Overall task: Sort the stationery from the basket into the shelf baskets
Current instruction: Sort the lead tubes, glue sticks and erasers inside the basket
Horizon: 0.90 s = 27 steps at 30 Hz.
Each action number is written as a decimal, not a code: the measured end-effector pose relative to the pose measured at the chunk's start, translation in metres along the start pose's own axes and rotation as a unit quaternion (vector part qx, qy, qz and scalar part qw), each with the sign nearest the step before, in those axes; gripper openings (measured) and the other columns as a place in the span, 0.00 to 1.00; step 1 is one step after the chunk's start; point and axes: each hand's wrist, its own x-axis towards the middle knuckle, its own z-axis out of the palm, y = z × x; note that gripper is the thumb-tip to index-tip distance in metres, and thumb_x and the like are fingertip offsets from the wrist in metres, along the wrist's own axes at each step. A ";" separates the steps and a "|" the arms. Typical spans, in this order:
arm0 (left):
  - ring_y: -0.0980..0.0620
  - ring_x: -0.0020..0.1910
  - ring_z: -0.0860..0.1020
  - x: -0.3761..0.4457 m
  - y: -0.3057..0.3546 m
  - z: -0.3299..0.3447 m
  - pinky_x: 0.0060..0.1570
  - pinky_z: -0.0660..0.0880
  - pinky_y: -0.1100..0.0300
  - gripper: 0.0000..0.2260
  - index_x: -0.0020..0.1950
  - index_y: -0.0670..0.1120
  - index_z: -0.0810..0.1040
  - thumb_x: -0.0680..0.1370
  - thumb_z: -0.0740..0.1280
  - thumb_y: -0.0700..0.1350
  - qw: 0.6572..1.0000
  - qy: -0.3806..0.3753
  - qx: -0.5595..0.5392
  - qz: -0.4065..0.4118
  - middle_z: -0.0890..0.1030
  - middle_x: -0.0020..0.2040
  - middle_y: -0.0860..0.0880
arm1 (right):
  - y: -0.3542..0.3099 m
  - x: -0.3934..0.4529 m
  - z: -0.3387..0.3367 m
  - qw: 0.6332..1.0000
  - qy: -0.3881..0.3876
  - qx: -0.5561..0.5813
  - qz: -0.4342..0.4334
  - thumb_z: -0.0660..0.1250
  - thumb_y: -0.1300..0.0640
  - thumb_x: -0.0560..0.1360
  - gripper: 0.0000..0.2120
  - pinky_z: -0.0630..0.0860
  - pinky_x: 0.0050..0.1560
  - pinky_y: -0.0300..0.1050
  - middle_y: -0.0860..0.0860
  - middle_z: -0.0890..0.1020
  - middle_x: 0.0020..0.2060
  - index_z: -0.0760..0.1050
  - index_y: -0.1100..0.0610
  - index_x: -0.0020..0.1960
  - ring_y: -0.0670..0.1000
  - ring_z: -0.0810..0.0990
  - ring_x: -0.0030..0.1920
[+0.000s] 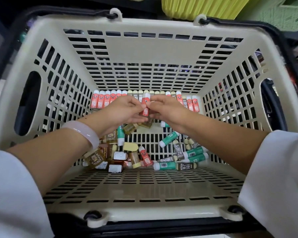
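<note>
Stationery sits in the beige basket (150,24): a neat row of red erasers (108,100) and tan ones along the far wall at frame centre, loose green erasers (169,139), 2B erasers (178,151) and brown sharpeners (95,157) jumbled lower down. I've got one red eraser (145,103) pinched upright between my left hand (126,110) and right hand (163,109), fingertips of both curled on it, above the pile. To do this well I'd let one hand take it fully, pinch on the sleeve, not the white tip, lift straight out clear of the slotted walls. No surface visible under the basket, only its black handle frame (273,107). Yellow-green shelf baskets (205,6) at upper right, so the drop looks near. White sleeves (273,177) at both lower corners, pale bangle (86,133) on left wrist.
</note>
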 end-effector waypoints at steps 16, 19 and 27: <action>0.53 0.49 0.80 0.003 -0.002 -0.004 0.49 0.77 0.62 0.05 0.51 0.46 0.75 0.80 0.59 0.41 0.995 0.013 0.096 0.019 0.80 0.50 0.49 | 0.013 0.019 -0.078 0.917 0.332 -0.218 0.033 0.62 0.62 0.77 0.09 0.79 0.52 0.52 0.58 0.80 0.52 0.76 0.58 0.55 0.57 0.81 0.49; 0.53 0.48 0.80 0.002 -0.002 -0.003 0.49 0.77 0.61 0.06 0.49 0.47 0.75 0.80 0.59 0.41 0.995 0.010 0.099 0.020 0.80 0.48 0.49 | 0.012 0.017 -0.082 0.910 0.293 -0.292 0.022 0.59 0.64 0.78 0.13 0.79 0.46 0.46 0.58 0.80 0.53 0.76 0.59 0.61 0.54 0.80 0.44; 0.54 0.46 0.80 0.001 -0.001 -0.001 0.49 0.77 0.60 0.08 0.47 0.48 0.76 0.81 0.57 0.41 0.988 0.003 0.151 0.042 0.80 0.48 0.49 | -0.011 -0.010 -0.073 0.731 0.004 -0.681 -0.033 0.60 0.61 0.76 0.08 0.70 0.42 0.40 0.53 0.79 0.44 0.76 0.59 0.51 0.49 0.74 0.41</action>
